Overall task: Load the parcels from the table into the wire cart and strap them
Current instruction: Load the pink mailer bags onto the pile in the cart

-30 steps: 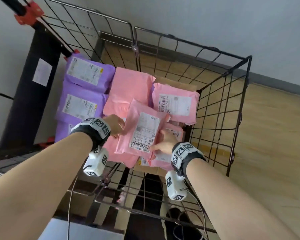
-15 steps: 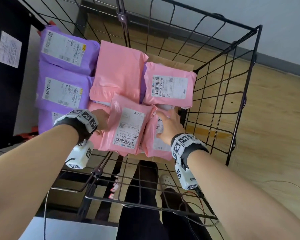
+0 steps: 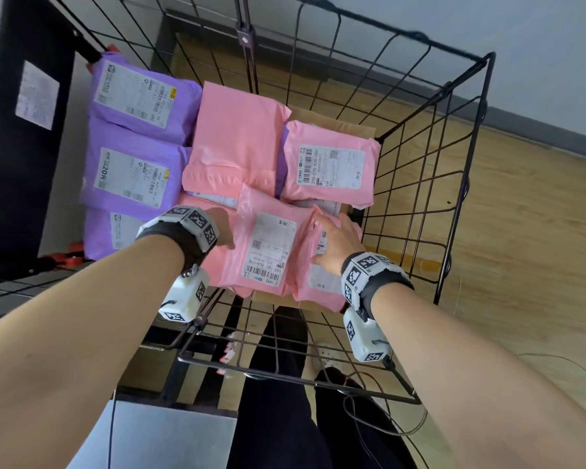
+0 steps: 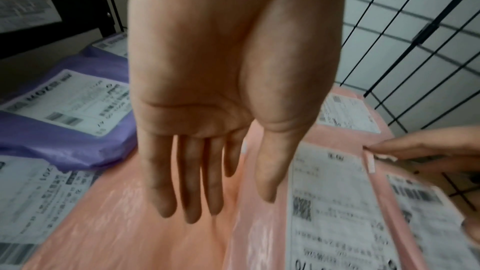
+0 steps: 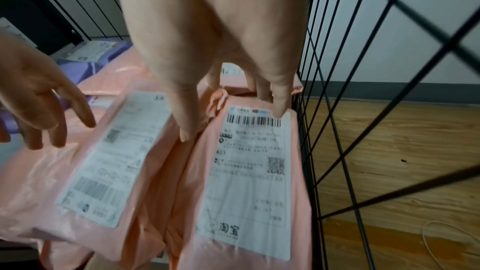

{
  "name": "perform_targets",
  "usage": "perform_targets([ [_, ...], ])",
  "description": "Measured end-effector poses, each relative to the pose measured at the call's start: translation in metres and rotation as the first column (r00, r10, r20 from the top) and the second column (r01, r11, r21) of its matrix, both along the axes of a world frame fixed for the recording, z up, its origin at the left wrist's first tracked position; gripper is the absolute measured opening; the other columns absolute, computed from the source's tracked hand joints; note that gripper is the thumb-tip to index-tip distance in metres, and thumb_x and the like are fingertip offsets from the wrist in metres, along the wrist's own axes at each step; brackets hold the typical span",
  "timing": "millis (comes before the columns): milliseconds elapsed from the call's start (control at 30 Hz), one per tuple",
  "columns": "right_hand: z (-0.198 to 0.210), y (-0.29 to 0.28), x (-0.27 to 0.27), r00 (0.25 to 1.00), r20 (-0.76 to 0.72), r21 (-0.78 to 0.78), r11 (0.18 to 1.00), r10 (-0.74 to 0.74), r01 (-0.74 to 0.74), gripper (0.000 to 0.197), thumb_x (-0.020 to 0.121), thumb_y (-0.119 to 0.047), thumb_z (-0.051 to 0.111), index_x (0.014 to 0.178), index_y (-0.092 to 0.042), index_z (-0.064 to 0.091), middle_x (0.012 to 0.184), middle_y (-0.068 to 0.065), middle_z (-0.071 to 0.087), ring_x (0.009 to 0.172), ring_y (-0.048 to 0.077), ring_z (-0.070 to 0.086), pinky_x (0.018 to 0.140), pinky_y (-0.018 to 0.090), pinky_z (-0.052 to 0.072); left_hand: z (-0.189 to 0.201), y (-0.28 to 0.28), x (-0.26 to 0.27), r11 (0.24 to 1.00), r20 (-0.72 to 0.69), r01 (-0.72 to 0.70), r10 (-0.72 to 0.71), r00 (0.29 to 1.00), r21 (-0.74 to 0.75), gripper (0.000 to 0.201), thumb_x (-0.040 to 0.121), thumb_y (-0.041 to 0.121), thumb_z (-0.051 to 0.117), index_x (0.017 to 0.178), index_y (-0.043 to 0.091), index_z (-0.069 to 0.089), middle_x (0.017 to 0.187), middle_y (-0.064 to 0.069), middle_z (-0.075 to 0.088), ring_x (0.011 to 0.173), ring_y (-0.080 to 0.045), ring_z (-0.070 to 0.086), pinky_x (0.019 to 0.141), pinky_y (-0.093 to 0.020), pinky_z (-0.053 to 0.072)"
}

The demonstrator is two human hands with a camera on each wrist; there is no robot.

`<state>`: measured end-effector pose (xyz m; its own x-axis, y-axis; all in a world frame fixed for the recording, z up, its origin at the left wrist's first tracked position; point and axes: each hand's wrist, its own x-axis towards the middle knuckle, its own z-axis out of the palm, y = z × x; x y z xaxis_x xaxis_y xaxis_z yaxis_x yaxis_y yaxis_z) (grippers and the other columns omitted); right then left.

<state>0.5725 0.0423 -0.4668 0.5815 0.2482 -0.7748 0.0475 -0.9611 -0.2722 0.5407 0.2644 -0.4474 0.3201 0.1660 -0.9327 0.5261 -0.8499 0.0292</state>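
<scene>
Now the black wire-grid cart [image 3: 430, 154] held two rows of purple poly-bag parcels [image 3: 132, 177] w/ pink poly mailers [image 3: 237, 143] beside them. The labelled pink poly parcel [image 3: 268, 247], gripped at both sides half a sec ago, lay flat on the stack near the front, so that load step looked done; no strap visible yet. Left hand [image 4: 218, 110] hung released, fingers straight, just above pink film. Right hand [image 5: 221, 52] was relaxed too, fingertips touching the neighbouring pink Taobao-marked parcel [image 5: 249, 171]. Readable: "101-101-Y03-170", "270-270-K30-060", "20元", "淘宝", "A03".
</scene>
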Motion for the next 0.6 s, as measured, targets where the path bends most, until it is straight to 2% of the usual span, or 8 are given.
perform_targets([
  [33, 0.007, 0.001, 0.002, 1.0, 0.015, 0.017, 1.0, 0.016, -0.016, 0.092, 0.077, -0.018, 0.075, 0.149, -0.034, 0.02, 0.153, 0.012, 0.017, 0.14, 0.032, 0.024, 0.106, 0.042, 0.035, 0.007, 0.001, 0.001, 0.999, 0.053, -0.035, 0.035, 0.998, -0.003, 0.05, 0.09, 0.021, 0.061, 0.134, 0.001, 0.047, 0.131, -0.016, 0.054, 0.119, -0.028, 0.055, 0.091, -0.034, 0.047],
  [100, 0.025, 0.006, 0.008, 0.998, 0.052, 0.065, 0.997, 0.035, -0.038, 0.084, 0.077, -0.017, 0.074, 0.146, -0.028, 0.029, 0.148, 0.01, 0.03, 0.136, 0.028, 0.034, 0.107, 0.039, 0.035, 0.025, 0.004, 0.003, 0.992, 0.159, -0.117, 0.125, 0.979, -0.054, 0.048, 0.091, 0.02, 0.059, 0.134, 0.005, 0.047, 0.133, -0.016, 0.052, 0.124, -0.029, 0.051, 0.101, -0.035, 0.041],
  [167, 0.048, 0.012, 0.012, 0.995, 0.089, 0.111, 0.992, 0.054, -0.064, 0.071, 0.079, -0.016, 0.071, 0.141, -0.026, 0.038, 0.14, 0.007, 0.04, 0.131, 0.024, 0.04, 0.106, 0.038, 0.038, 0.048, 0.006, 0.006, 0.98, 0.254, -0.173, 0.194, 0.948, -0.102, 0.041, 0.09, 0.02, 0.06, 0.128, 0.006, 0.053, 0.133, -0.018, 0.052, 0.122, -0.031, 0.052, 0.103, -0.036, 0.041],
  [267, 0.086, 0.022, 0.019, 0.99, 0.103, 0.113, 0.988, 0.091, -0.103, 0.053, 0.086, -0.024, 0.062, 0.136, -0.022, 0.044, 0.132, 0.008, 0.047, 0.123, 0.028, 0.048, 0.102, 0.043, 0.043, 0.094, 0.003, 0.006, 0.981, 0.366, -0.174, 0.192, 0.911, -0.081, 0.038, 0.092, 0.024, 0.058, 0.127, 0.008, 0.056, 0.134, -0.016, 0.052, 0.123, -0.029, 0.05, 0.106, -0.033, 0.037],
  [333, 0.115, 0.026, 0.023, 0.984, 0.139, 0.136, 0.982, 0.11, -0.13, 0.042, 0.091, -0.025, 0.054, 0.132, -0.019, 0.048, 0.131, 0.01, 0.049, 0.118, 0.03, 0.053, 0.097, 0.041, 0.045, 0.126, 0.0, 0.001, 0.979, 0.447, -0.198, 0.201, 0.872, -0.052, 0.036, 0.092, 0.024, 0.056, 0.126, 0.01, 0.057, 0.133, -0.013, 0.054, 0.123, -0.028, 0.05, 0.104, -0.03, 0.037],
  [433, 0.159, 0.03, 0.02, 0.969, 0.167, 0.202, 0.955, 0.183, -0.215, 0.044, 0.096, -0.026, 0.05, 0.137, -0.013, 0.045, 0.139, 0.013, 0.045, 0.123, 0.032, 0.049, 0.102, 0.038, 0.042, 0.175, -0.005, -0.022, 0.959, 0.584, -0.279, 0.204, 0.786, 0.04, 0.033, 0.092, 0.02, 0.052, 0.124, 0.012, 0.058, 0.129, -0.011, 0.057, 0.118, -0.028, 0.053, 0.099, -0.032, 0.04],
  [600, 0.216, 0.039, -0.017, 0.877, 0.274, 0.269, 0.844, 0.394, -0.464, 0.03, 0.094, -0.021, 0.048, 0.121, -0.011, 0.054, 0.12, 0.017, 0.056, 0.11, 0.033, 0.056, 0.091, 0.037, 0.045, 0.233, -0.036, -0.104, 0.872, 0.665, -0.439, 0.198, 0.72, 0.216, 0.036, 0.094, 0.018, 0.042, 0.13, 0.013, 0.048, 0.129, -0.011, 0.056, 0.116, -0.031, 0.054, 0.092, -0.036, 0.043],
])
